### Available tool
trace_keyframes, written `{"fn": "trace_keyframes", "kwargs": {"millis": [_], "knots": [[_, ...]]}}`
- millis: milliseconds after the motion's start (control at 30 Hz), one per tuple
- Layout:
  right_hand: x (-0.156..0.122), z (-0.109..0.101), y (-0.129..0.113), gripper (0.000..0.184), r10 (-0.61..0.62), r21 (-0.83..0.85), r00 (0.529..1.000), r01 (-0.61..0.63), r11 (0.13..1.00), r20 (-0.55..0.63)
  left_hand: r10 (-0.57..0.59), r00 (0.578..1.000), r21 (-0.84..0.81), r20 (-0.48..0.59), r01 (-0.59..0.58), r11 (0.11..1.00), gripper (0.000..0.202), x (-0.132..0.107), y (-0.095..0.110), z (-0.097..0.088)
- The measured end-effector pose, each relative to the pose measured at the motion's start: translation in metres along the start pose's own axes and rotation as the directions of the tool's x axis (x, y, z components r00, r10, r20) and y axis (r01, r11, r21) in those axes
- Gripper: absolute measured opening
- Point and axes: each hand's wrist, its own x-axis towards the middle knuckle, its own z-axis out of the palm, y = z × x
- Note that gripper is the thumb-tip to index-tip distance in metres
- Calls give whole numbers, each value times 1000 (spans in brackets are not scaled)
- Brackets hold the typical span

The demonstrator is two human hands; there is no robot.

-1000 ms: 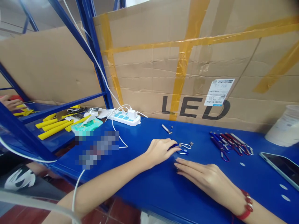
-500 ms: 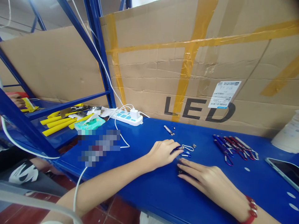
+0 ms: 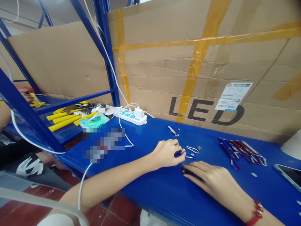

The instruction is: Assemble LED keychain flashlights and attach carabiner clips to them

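My left hand is closed around a small blue metal tube with a silvery end that points right. My right hand, wearing a red bead bracelet, rests low over the table with its thumb and fingers at a small dark piece. The hand covers most of that piece. Just beyond my hands lie a silver carabiner clip, a blue clip and a little metal part. Farther back is a thin silver cylinder with tiny round bits beside it.
Several coloured metal tubes with carabiners lie in a row at right, near a phone. A white power strip with cables stands at the back. Yellow tubes lie left. Another person's hand shows far left.
The view has shifted slightly. My left fingers have curled, and the blue tube shows more plainly in them. My right hand has moved little, still at the dark piece.
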Motion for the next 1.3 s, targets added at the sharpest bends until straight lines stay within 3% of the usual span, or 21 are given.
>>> {"fn": "trace_keyframes", "kwargs": {"millis": [200, 467, 867, 1067, 1300], "knots": [[1, -4, -8, 42, -118, 12, 993, 118, 993, 2, 33, 998, -10, -55, -33, 999, 28, 0, 3, -1], [1, -4, -12, 39, -127, 20, 992, 128, 992, -20, 87, 988, 5, -128, -88, 996, 31, 1, 1, -4], [3, -5, -16, 34, -73, 19, 997, 73, 997, -13, 150, 980, 10, -131, -150, 989, 29, -1, 4, -6], [2, 0, -14, 31, -53, 21, 997, 55, 998, -62, 188, 965, 20, -184, -188, 982, 25, 0, 4, -7], [0, -2, -15, 25, -77, 104, 997, 74, 992, 28, 202, 960, 17, -194, -203, 979, 24, 1, 5, -7]]}}
